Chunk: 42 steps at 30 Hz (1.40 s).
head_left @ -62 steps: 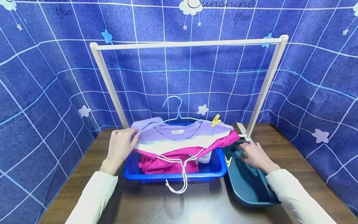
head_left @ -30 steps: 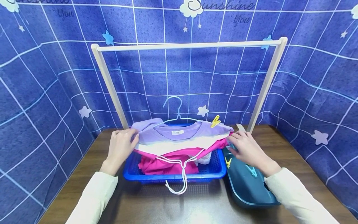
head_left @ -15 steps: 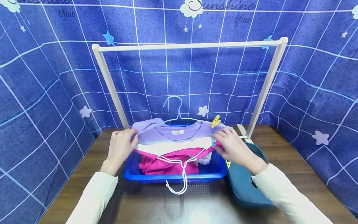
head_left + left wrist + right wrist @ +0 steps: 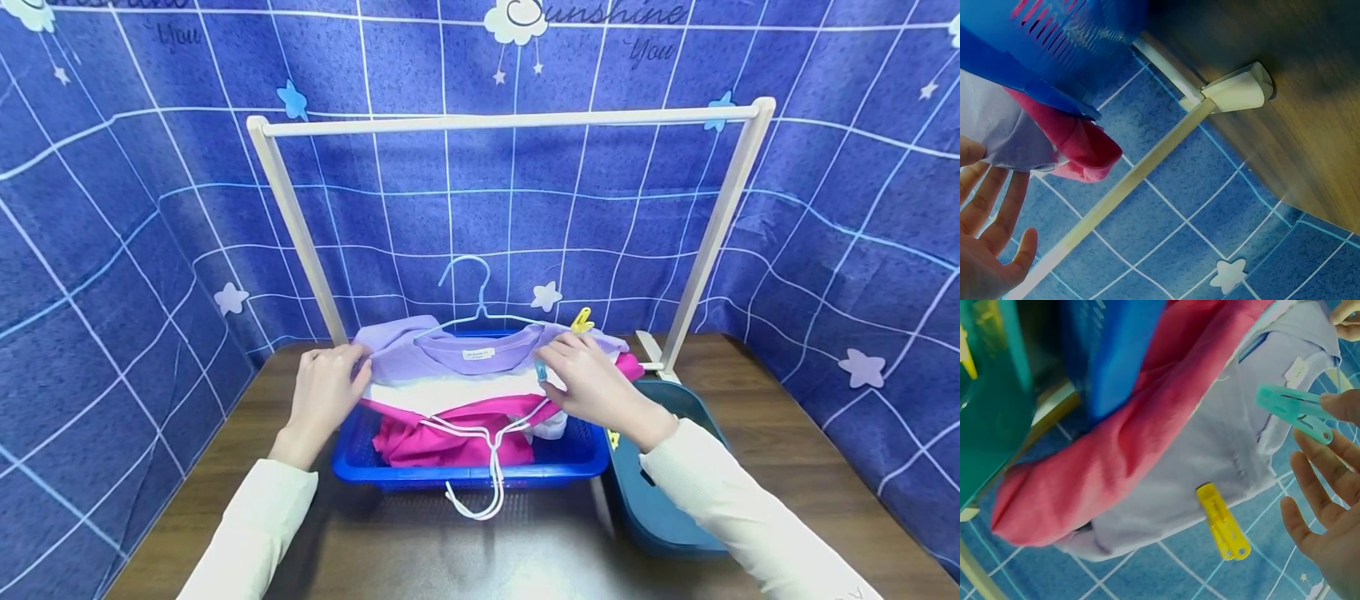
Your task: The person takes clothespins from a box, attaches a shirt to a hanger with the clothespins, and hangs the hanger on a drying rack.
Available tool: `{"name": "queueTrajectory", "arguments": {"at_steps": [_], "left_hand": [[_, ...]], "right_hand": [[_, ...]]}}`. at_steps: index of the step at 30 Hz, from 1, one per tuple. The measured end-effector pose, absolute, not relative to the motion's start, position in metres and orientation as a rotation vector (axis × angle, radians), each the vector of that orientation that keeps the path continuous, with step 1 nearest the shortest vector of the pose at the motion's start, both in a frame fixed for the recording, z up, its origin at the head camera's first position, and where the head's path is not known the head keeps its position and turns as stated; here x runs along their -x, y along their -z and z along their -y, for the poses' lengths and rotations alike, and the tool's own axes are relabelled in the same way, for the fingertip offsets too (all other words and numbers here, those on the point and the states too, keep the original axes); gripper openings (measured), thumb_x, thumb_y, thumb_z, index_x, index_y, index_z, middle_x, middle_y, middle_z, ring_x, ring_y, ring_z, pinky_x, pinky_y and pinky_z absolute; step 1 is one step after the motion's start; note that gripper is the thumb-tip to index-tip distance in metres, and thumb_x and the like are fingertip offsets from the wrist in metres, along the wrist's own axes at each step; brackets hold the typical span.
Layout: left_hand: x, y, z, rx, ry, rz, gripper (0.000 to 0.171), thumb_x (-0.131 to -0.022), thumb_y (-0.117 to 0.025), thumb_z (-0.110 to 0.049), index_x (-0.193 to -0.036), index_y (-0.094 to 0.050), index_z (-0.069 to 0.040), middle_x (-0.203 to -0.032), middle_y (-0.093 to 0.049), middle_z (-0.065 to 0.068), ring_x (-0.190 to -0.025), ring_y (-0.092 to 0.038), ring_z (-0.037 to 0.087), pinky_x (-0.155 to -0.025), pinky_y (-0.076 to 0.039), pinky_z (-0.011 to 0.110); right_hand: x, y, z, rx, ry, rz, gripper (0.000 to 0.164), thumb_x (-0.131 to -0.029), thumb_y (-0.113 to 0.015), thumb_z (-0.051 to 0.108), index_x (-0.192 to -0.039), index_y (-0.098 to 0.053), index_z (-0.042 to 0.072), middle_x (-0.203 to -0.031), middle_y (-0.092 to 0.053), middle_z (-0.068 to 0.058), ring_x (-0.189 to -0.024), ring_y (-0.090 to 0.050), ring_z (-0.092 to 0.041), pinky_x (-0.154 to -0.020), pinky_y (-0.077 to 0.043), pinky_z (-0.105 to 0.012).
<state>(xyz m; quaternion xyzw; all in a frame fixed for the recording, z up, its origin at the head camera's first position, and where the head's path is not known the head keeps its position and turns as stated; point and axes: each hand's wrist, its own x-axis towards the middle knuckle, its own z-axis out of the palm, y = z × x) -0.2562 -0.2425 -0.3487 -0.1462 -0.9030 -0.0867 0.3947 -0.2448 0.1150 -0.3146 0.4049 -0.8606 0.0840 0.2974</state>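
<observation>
A lavender, white and pink shirt lies across the blue basket, with a light blue hanger in its neck. My left hand pinches the shirt's left shoulder, the thumb on top of the cloth in the left wrist view. My right hand holds a teal clothespin between thumb and fingers, over the shirt right of the collar. A yellow clothespin is clipped on the right shoulder. White hangers hang over the basket's front from a pink garment.
A white rack stands behind the basket on the wooden table. To the right of the basket sits a dark teal bin with a yellow clothespin at its left edge. A blue patterned curtain surrounds the table.
My right hand has come out of the teal bin with the teal clothespin and moved left to the shirt beside the collar. The left hand stays on the left shoulder.
</observation>
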Motion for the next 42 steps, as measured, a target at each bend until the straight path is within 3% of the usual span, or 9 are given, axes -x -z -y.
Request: {"name": "queueTrajectory", "arguments": {"at_steps": [11, 18, 28, 42], "left_hand": [[0.256, 0.349, 0.242, 0.362, 0.218, 2.292, 0.01, -0.08, -0.063, -0.015, -0.086, -0.066, -0.007, -0.075, -0.068, 0.012, -0.071, -0.065, 0.032, -0.074, -0.04, 0.047], [0.256, 0.349, 0.242, 0.357, 0.221, 2.295, 0.012, -0.08, -0.062, -0.016, -0.086, -0.066, -0.007, -0.077, -0.069, 0.013, -0.071, -0.065, 0.032, -0.074, -0.04, 0.048], [0.255, 0.349, 0.242, 0.359, 0.226, 2.297, 0.011, -0.081, -0.063, -0.016, -0.086, -0.066, -0.006, -0.076, -0.069, 0.013, -0.07, -0.065, 0.032, -0.074, -0.041, 0.048], [0.256, 0.35, 0.243, 0.362, 0.226, 2.29, 0.011, -0.08, -0.063, -0.015, -0.085, -0.065, -0.006, -0.075, -0.068, 0.013, -0.069, -0.065, 0.032, -0.074, -0.041, 0.049]], "right_hand": [[0.248, 0.304, -0.084, -1.116, -0.162, 2.285, 0.033, -0.076, -0.072, 0.021, -0.106, -0.064, 0.01, -0.101, -0.067, -0.003, -0.1, -0.056, -0.021, -0.089, -0.043, -0.039], [0.251, 0.299, -0.066, -1.15, -0.215, 2.253, 0.035, -0.077, -0.071, 0.017, -0.11, -0.061, 0.009, -0.101, -0.066, -0.003, -0.1, -0.055, -0.02, -0.086, -0.044, -0.036], [0.254, 0.288, -0.038, -1.188, -0.224, 2.142, 0.029, -0.077, -0.069, 0.015, -0.104, -0.061, 0.01, -0.097, -0.066, 0.0, -0.094, -0.054, -0.018, -0.077, -0.04, -0.032], [0.257, 0.27, 0.003, -1.207, -0.222, 2.139, 0.025, -0.078, -0.068, 0.018, -0.101, -0.061, 0.011, -0.099, -0.066, 0.0, -0.096, -0.054, -0.016, -0.078, -0.04, -0.03]]}}
